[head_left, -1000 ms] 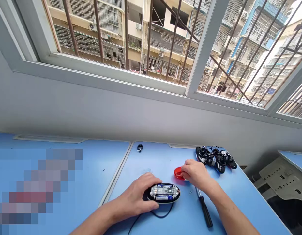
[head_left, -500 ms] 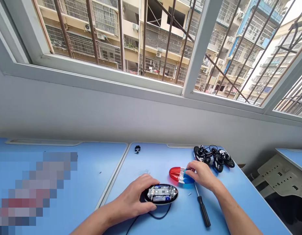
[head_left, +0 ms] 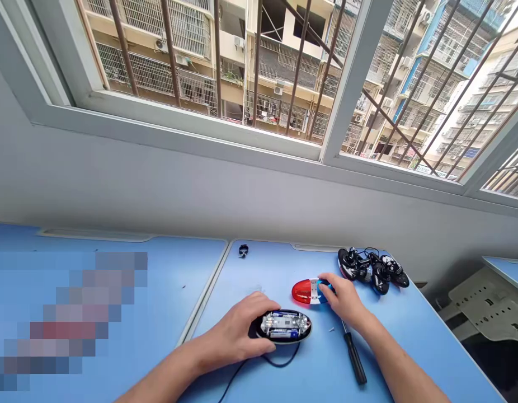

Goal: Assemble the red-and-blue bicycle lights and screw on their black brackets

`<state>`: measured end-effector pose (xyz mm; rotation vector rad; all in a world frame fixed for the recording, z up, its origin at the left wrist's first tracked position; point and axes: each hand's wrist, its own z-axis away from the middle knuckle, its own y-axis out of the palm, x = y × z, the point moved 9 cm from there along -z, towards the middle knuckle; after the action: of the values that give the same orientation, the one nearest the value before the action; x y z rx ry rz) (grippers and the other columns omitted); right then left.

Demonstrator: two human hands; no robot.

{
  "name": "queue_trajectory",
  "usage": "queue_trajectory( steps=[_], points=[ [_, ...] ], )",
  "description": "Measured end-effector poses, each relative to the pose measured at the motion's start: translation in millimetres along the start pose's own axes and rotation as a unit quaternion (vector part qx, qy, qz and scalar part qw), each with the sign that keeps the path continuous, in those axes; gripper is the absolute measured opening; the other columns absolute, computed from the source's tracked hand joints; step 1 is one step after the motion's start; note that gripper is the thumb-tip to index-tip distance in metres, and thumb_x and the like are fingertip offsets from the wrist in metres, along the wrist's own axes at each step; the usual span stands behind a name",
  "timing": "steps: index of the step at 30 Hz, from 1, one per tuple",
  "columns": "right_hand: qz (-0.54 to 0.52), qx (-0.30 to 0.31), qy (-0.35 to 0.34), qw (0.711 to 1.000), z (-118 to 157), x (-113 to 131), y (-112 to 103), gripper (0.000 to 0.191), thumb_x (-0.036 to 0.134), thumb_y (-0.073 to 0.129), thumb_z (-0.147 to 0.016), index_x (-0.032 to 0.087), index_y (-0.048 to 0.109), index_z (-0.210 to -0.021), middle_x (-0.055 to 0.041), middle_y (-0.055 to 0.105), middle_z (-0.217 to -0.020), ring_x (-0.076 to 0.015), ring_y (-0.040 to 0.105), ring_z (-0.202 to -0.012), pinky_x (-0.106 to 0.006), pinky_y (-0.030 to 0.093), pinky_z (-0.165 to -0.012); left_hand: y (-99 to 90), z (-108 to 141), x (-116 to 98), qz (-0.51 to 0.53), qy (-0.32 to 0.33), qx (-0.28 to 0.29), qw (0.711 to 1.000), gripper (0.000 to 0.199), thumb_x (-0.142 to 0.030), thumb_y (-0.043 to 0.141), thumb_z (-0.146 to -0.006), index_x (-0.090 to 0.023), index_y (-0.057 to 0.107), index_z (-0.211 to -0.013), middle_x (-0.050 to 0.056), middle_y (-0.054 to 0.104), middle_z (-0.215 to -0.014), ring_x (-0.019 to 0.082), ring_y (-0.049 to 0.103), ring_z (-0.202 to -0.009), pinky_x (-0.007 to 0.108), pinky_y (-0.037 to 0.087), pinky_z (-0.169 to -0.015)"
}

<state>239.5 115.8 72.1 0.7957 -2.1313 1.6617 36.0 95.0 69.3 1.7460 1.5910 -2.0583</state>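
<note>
My left hand (head_left: pixel 248 327) grips the left end of an oval black battery housing (head_left: pixel 284 326), thumb in front and fingers behind. Its open top faces up, showing batteries on both sides of a pale inner plate. A black cable (head_left: pixel 279 364) trails from it toward me. Beyond it, my right hand (head_left: pixel 340 296) pinches the blue end of a red and blue light cover (head_left: pixel 303 291), which has a white middle band. A screwdriver (head_left: pixel 354 358) with a black handle lies below my right hand, its tip end partly hidden. Left of it rests a tiny screw (head_left: pixel 331 329).
Several black oval devices with cables (head_left: pixel 372 270) are piled at the table's back right. A small black clamp (head_left: pixel 243 251) lies near the back edge. A seam divides two blue tables (head_left: pixel 212 274). Wall and barred window stand behind; the far left is pixelated.
The view has shifted slightly, moving most things a little to the right in the picture. The red and blue cover looks turned slightly under my right hand. My left hand keeps its grip.
</note>
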Motion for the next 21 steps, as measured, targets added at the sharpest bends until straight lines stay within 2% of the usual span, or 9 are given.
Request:
queue_trajectory(
  steps=[4,10,13,17,21],
  points=[
    [-0.087,0.024,0.047,0.995,-0.9,-9.3,2.6,0.035,0.038,0.048,-0.086,0.016,0.069,-0.103,-0.007,0.072,-0.082,-0.0198,0.067,-0.067,-0.03,0.054,-0.06,1.0,0.4,1.5,-0.002,0.001,-0.001,1.0,0.044,-0.011,0.069,-0.065,-0.021,0.064,-0.107,0.001,0.06,-0.098,0.022,0.055,-0.094,0.03,0.044,-0.081],
    [-0.165,0.053,0.095,0.98,0.0,-14.4,7.2,0.046,0.049,0.048,-0.085,0.015,0.07,-0.107,-0.0012,0.065,-0.065,-0.0135,0.061,-0.048,-0.021,0.045,-0.04,0.7,0.0,0.1,-0.011,0.013,0.0,1.0,0.04,-0.017,0.069,-0.066,-0.021,0.063,-0.105,0.002,0.061,-0.095,0.022,0.054,-0.09,0.03,0.044,-0.078],
    [-0.171,0.055,0.099,0.979,0.0,-13.8,7.1,0.046,0.05,0.048,-0.085,0.014,0.072,-0.1,-0.0001,0.062,-0.061,-0.0112,0.058,-0.042,-0.019,0.041,-0.037,0.6,-0.1,-0.5,-0.018,0.021,0.0,1.0,0.038,-0.019,0.068,-0.067,-0.022,0.063,-0.105,0.002,0.061,-0.094,0.022,0.054,-0.089,0.03,0.044,-0.077],
    [-0.145,0.047,0.08,0.985,-0.8,-9.1,-0.4,0.038,0.04,0.048,-0.086,0.014,0.073,-0.097,-0.0023,0.067,-0.064,-0.0142,0.062,-0.048,-0.019,0.04,-0.035,0.4,0.2,1.0,-0.021,0.02,-0.005,1.0,0.039,-0.019,0.067,-0.068,-0.022,0.062,-0.106,0.002,0.061,-0.096,0.022,0.054,-0.089,0.031,0.045,-0.077],
    [-0.079,0.007,0.017,0.997,-0.6,1.9,-16.7,0.03,0.031,0.051,-0.086,0.017,0.072,-0.102,-0.0033,0.071,-0.072,-0.0162,0.065,-0.057,-0.024,0.05,-0.049,0.0,0.8,0.8,-0.022,0.022,-0.008,0.999,0.04,-0.019,0.068,-0.068,-0.023,0.061,-0.106,0.002,0.061,-0.096,0.022,0.054,-0.089,0.031,0.046,-0.078]
  ],
)
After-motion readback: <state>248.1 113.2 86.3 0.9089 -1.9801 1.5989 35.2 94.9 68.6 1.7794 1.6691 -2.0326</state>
